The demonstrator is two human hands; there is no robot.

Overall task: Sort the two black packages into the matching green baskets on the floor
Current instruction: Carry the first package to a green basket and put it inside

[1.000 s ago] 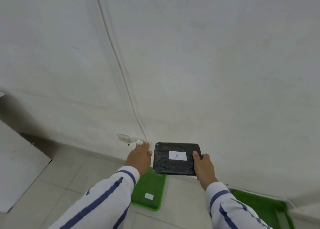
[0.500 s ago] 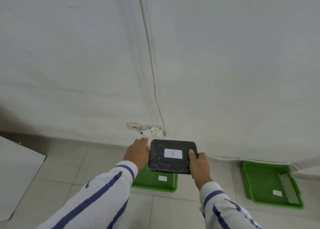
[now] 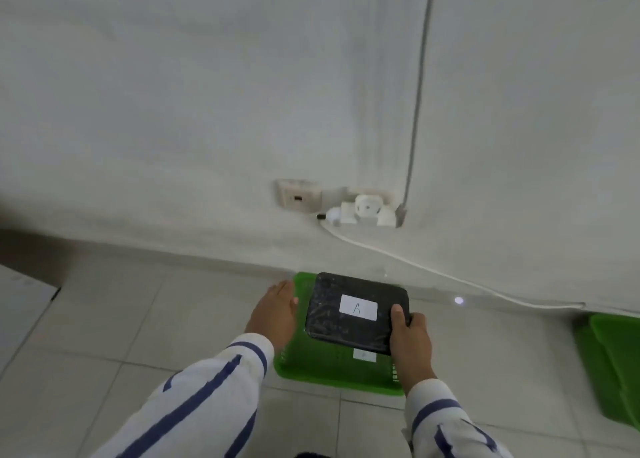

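1. We held the package point(image 3: 356, 314), black with a white "A" label, over the near basket point(image 3: 332, 371) on the floor; whether it touched the basket we could not tell.
2. Our right hand point(image 3: 410, 345) gripped its right edge, thumb on top and fingers beneath.
3. Our left hand point(image 3: 273, 314) lay flat and open just beside its left edge, apart from it.
4. We judged the package flat, stiff and light, its wrap perhaps slippery; an edge pinch seemed adequate.
5. A second basket point(image 3: 609, 364) stood well apart at right.
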